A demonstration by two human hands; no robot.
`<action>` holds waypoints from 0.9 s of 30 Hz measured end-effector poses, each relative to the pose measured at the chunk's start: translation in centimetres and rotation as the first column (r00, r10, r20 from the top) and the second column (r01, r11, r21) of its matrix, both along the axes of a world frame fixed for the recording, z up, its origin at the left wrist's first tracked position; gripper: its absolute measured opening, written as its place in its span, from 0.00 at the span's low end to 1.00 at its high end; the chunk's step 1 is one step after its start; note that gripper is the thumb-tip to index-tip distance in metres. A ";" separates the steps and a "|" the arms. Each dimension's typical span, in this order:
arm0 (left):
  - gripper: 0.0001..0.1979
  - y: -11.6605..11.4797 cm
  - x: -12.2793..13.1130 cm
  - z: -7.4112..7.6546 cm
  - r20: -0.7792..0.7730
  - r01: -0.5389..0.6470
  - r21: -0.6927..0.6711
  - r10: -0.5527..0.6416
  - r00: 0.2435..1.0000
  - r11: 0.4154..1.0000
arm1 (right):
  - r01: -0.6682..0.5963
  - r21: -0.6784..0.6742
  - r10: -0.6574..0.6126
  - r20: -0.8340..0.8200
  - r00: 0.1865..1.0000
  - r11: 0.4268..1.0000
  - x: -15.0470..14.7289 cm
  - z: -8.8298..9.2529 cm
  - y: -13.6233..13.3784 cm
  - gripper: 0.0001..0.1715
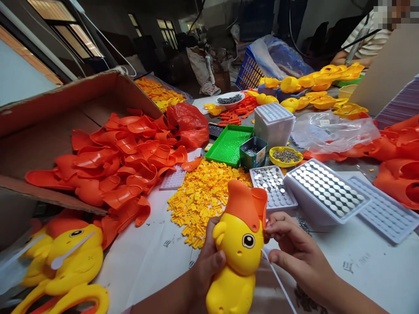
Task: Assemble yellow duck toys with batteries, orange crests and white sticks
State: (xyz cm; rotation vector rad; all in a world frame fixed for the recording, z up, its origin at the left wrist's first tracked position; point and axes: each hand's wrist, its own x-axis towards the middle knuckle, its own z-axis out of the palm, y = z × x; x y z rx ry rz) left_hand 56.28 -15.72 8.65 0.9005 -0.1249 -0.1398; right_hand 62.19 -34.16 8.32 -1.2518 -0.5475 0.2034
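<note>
My left hand (211, 261) is wrapped round a yellow plastic toy animal (237, 248) from its left side. The toy is upright, with one printed eye facing me and an orange piece (240, 203) on top of its head. At its right edge is my right hand (293, 248), fingers bent and fingertips against the toy near the orange piece. Whatever they pinch there is hidden. From beside that thumb a thin white strip (278, 277) runs down past the toy's right side. More yellow toys (73, 257) with orange tops and white strips lie at the lower left.
A cardboard box (59, 104) spills orange plastic shells (127, 152) on the left. Ahead lie small yellow parts (203, 196), a green tray (229, 146) and a yellow dish (286, 156) of screws. To the right stand white trays (329, 189) of silver discs. Another person (363, 39) sits behind.
</note>
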 end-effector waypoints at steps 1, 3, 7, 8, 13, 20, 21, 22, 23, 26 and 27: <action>0.20 0.0 -0.1 -0.1 0.022 0.009 -0.017 -0.008 1.000 1.000 | 0.021 0.010 -0.020 -0.012 1.000 1.000 -0.1 -0.1 0.1 0.12; 0.21 0.0 -0.3 -0.4 0.020 0.012 -0.032 -0.012 1.000 0.999 | 0.079 0.033 -0.077 -0.048 0.996 0.996 -0.3 -0.3 0.4 0.16; 0.27 0.1 -0.8 -0.5 -0.069 0.015 -0.026 -0.017 0.998 1.000 | 0.146 0.051 -0.131 -0.227 0.965 0.988 -1.0 -0.7 1.0 0.29; 0.29 0.2 -0.8 -0.4 -0.104 0.023 -0.009 -0.024 0.994 1.000 | 0.141 0.058 -0.120 -0.276 0.954 0.988 -1.1 -0.8 1.2 0.33; 0.27 0.0 -0.7 -0.6 -0.129 0.022 -0.028 -0.025 0.991 0.999 | 0.073 0.065 -0.045 -0.365 0.930 0.995 -1.8 -1.2 1.3 0.45; 0.25 -0.8 -0.7 -1.7 -0.034 0.081 -0.117 -0.085 0.996 0.990 | -0.116 0.158 0.174 -0.430 0.886 0.981 -1.7 -1.1 0.0 0.51; 0.26 -0.6 -0.7 -1.7 -0.010 0.091 -0.093 -0.092 0.996 0.992 | -0.120 0.158 0.177 -0.422 0.889 0.980 -1.6 -0.9 -0.1 0.50; 0.27 -0.4 -0.6 -1.8 0.000 0.096 -0.058 -0.096 0.995 0.994 | -0.130 0.154 0.183 -0.413 0.892 0.980 -1.4 -0.7 -0.1 0.47; 0.28 -0.1 -0.6 -1.9 0.012 0.097 -0.016 -0.097 0.995 0.995 | -0.144 0.143 0.191 -0.403 0.895 0.979 -1.3 -0.5 -0.1 0.44; 0.31 0.6 -0.4 -2.1 0.045 0.086 0.107 -0.092 0.995 0.991 | -0.180 0.094 0.202 -0.371 0.906 0.979 -0.9 0.2 0.0 0.35; 0.32 0.7 -0.4 -2.1 0.048 0.086 0.130 -0.093 0.994 0.988 | -0.179 0.077 0.194 -0.362 0.912 0.981 -0.9 0.5 0.1 0.34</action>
